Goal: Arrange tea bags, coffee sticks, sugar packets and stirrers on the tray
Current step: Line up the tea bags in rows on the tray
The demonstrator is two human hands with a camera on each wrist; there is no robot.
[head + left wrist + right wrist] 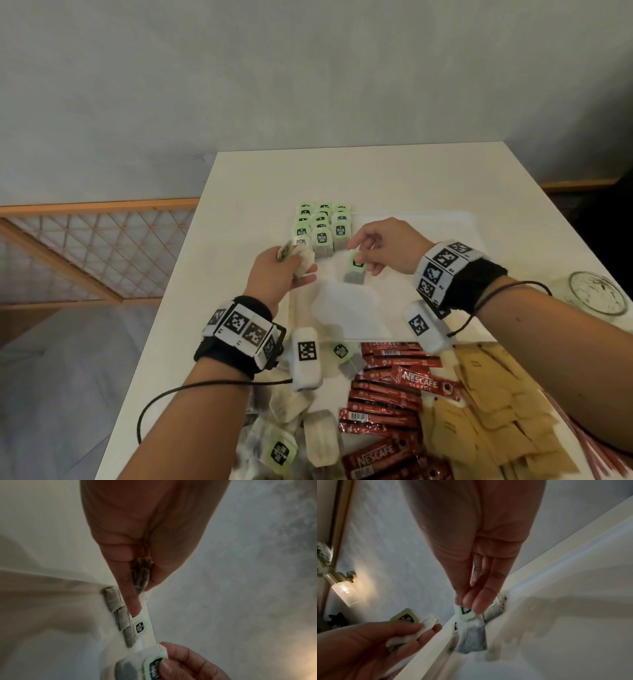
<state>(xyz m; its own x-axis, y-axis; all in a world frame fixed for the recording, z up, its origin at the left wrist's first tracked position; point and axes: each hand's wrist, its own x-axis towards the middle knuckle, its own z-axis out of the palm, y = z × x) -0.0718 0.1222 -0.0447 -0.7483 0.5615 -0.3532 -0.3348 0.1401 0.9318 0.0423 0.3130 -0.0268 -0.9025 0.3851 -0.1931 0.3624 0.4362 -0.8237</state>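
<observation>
On the white tray (431,240), several green-tagged tea bags (322,226) lie in neat rows at its far left corner. My right hand (360,255) pinches one tea bag (354,274) by its green tag, and the bag hangs just above the tray, right of the rows. The right wrist view shows this pinch (467,608) with the grey bag (471,638) dangling. My left hand (295,264) grips a small bundle of tea bags (303,258) at the tray's left edge, beside the rows. In the left wrist view a bag (141,577) shows between its fingers.
Near me on the table lie loose tea bags (301,428), red Nescafe coffee sticks (387,394), brown sugar packets (496,411) and red-striped stirrers (589,455). A glass jar (597,291) stands at the right. The table's left edge drops to the floor.
</observation>
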